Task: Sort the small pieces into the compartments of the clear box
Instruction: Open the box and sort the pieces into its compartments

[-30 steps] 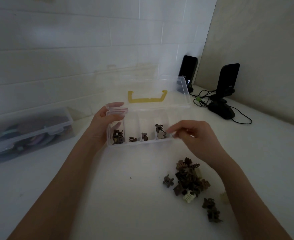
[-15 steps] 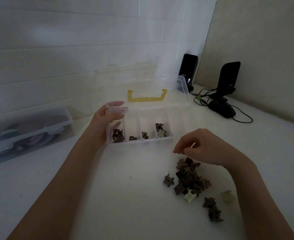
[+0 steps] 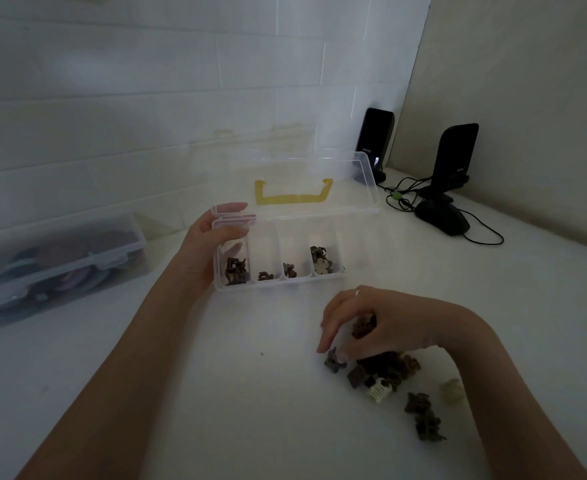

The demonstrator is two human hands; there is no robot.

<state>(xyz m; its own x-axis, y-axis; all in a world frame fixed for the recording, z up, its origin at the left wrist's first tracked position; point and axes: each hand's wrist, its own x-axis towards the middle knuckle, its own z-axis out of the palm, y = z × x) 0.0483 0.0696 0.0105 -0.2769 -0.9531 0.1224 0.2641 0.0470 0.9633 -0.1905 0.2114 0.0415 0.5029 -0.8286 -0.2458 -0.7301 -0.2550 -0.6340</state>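
Clear box at frame centre, lid raised, four compartments holding pieces.
Left hand fingers clasp its left end; right hand fingers pinch a brown piece beside the pile on the white surface, lower right.

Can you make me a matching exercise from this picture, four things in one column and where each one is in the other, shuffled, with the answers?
Things:
1. left hand
2. right hand
3. yellow handle
4. cream flower-shaped piece

Places:
A. inside the fourth compartment from the left
B. on the open lid of the clear box
C. gripping the box's left end
D. down on the pile of small brown pieces on the table

Pairs: 1-C, 2-D, 3-B, 4-A
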